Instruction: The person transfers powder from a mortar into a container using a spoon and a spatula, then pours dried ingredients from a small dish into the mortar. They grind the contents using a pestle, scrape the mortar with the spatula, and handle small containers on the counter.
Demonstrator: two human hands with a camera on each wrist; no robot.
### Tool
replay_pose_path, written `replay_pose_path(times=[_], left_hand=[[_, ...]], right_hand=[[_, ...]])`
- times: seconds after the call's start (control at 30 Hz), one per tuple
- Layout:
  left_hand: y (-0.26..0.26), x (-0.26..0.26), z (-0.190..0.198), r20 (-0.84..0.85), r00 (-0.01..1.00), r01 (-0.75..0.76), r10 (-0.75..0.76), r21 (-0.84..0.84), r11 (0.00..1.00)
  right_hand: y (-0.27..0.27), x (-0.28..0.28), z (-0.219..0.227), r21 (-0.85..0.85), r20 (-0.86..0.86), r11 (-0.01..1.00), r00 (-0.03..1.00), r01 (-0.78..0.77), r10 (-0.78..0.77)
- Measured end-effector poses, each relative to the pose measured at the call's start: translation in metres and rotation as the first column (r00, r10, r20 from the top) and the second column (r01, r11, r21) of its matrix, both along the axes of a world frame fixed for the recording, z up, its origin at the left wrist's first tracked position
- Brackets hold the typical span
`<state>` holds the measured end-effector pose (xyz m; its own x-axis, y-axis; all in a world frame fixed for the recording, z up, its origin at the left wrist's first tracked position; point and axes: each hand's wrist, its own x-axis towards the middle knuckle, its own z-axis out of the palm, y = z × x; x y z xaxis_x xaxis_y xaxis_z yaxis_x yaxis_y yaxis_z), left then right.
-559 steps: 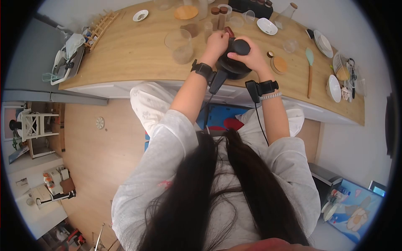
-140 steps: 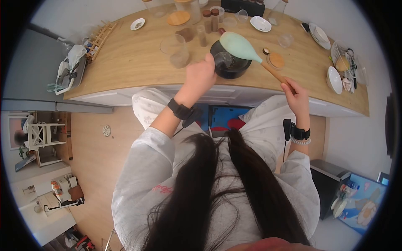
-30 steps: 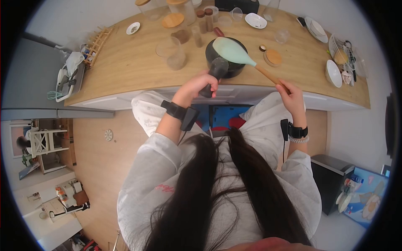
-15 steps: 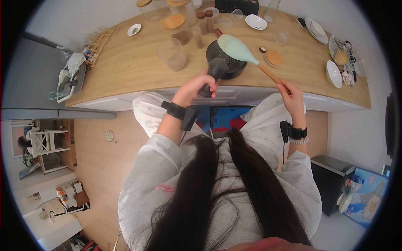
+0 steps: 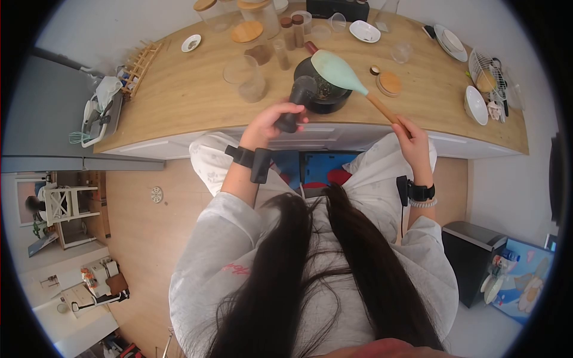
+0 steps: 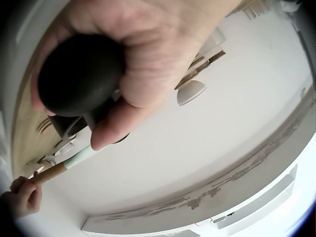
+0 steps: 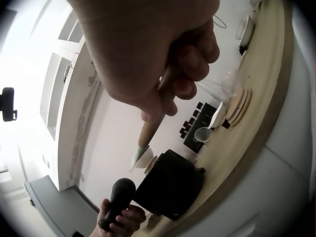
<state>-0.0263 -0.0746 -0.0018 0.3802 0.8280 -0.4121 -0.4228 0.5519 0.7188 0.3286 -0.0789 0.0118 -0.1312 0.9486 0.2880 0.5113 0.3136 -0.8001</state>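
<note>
In the head view, my left hand (image 5: pixel 267 124) grips a black pestle (image 5: pixel 303 89), its far rounded end up at the left rim of the black mortar (image 5: pixel 327 107). Dark flecked bits show inside the mortar, which stands near the counter's front edge. The left wrist view has the pestle's near knob (image 6: pixel 81 74) large against the palm. My right hand (image 5: pixel 413 142) curls round the wooden handle of a spatula (image 5: pixel 337 71). Its mint-green head is raised over the mortar and hides part of the opening. From the right wrist, the mortar (image 7: pixel 170 185) appears below the spatula's handle (image 7: pixel 152 129).
Left of the mortar stands a clear beaker-like vessel (image 5: pixel 250 86). Brown-capped spice jars (image 5: pixel 292 33) are behind it. To the right lie a wooden-lidded jar (image 5: pixel 390 82) and a small cap (image 5: pixel 375 70). A white bowl (image 5: pixel 476 105) and wire basket (image 5: pixel 489 68) are far right.
Both hands were at the mortar earlier, while the spatula lay at the right; my right hand now holds it. Lately the pestle has swung slightly left, and the left fingers have loosened a little.
</note>
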Motion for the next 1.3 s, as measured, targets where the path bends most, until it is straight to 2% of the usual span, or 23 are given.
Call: replay_pose_path(times=[0.07, 0.13, 0.2, 0.3, 0.37, 0.5, 0.57, 0.67, 0.73, 0.83, 0.93, 1.0, 1.13, 1.23, 1.3], left_hand=[[0.002, -0.001, 0.000, 0.053, 0.995, -0.084, 0.083, 0.019, 0.996], [0.002, -0.004, 0.003, 0.047, 0.994, -0.097, 0.097, 0.002, 0.995], [0.001, -0.009, 0.005, 0.040, 0.993, -0.112, 0.112, -0.014, 0.994], [0.001, -0.017, 0.003, 0.025, 0.996, -0.088, 0.086, 0.051, 0.995], [0.001, -0.019, 0.003, 0.033, 0.999, -0.038, 0.038, 0.015, 0.999], [0.004, -0.018, 0.005, 0.003, 0.999, -0.041, 0.041, -0.024, 0.999], [0.005, -0.017, 0.008, 0.066, 0.998, 0.002, 0.000, -0.031, 1.000], [0.007, -0.018, 0.007, 0.096, 0.995, 0.023, -0.019, -0.041, 0.999], [0.008, -0.019, 0.007, 0.105, 0.994, 0.017, -0.012, -0.041, 0.999], [0.008, -0.018, 0.006, 0.113, 0.994, 0.009, -0.003, -0.046, 0.999], [0.009, -0.020, 0.002, 0.135, 0.991, 0.013, -0.005, -0.061, 0.998], [0.010, -0.021, -0.002, 0.158, 0.987, 0.027, -0.015, -0.072, 0.997], [0.010, -0.022, -0.006, 0.168, 0.984, -0.039, 0.057, -0.109, 0.993], [0.011, -0.023, -0.008, 0.196, 0.978, -0.049, 0.074, -0.128, 0.991], [0.010, -0.023, -0.008, 0.202, 0.976, -0.051, 0.081, -0.146, 0.988]], right_hand=[[0.000, 0.000, 0.001, 0.023, -0.032, 1.000, 0.999, -0.016, 0.016], [-0.002, -0.002, 0.005, -0.043, -0.023, 0.999, 0.999, -0.027, 0.026], [0.000, -0.002, 0.001, -0.038, -0.041, 0.999, 0.999, -0.030, 0.028], [0.002, -0.002, 0.000, -0.037, -0.061, 0.999, 0.998, -0.032, 0.030], [0.002, -0.004, 0.000, -0.044, -0.062, 0.999, 0.998, -0.031, 0.028], [0.001, -0.008, 0.001, -0.041, -0.085, 0.998, 0.996, -0.043, 0.039], [0.001, -0.010, 0.003, -0.050, -0.093, 0.998, 0.995, -0.044, 0.039], [0.003, -0.012, 0.007, -0.074, 0.001, 0.997, 0.999, -0.036, 0.036], [0.005, -0.012, 0.004, -0.057, 0.103, 0.997, 0.994, 0.042, -0.036], [0.008, -0.009, -0.004, 0.004, 0.057, 1.000, 0.998, 0.012, -0.013], [0.007, -0.009, -0.005, -0.014, 0.008, 1.000, 1.000, -0.014, 0.014], [0.006, -0.010, -0.002, -0.016, 0.033, 1.000, 0.999, -0.006, 0.007], [0.005, -0.012, 0.004, 0.013, 0.091, 1.000, 0.996, 0.017, -0.018], [0.007, -0.009, -0.003, 0.013, 0.028, 1.000, 1.000, -0.013, 0.013], [0.004, -0.009, 0.001, 0.012, 0.067, 1.000, 0.998, -0.002, 0.001]])
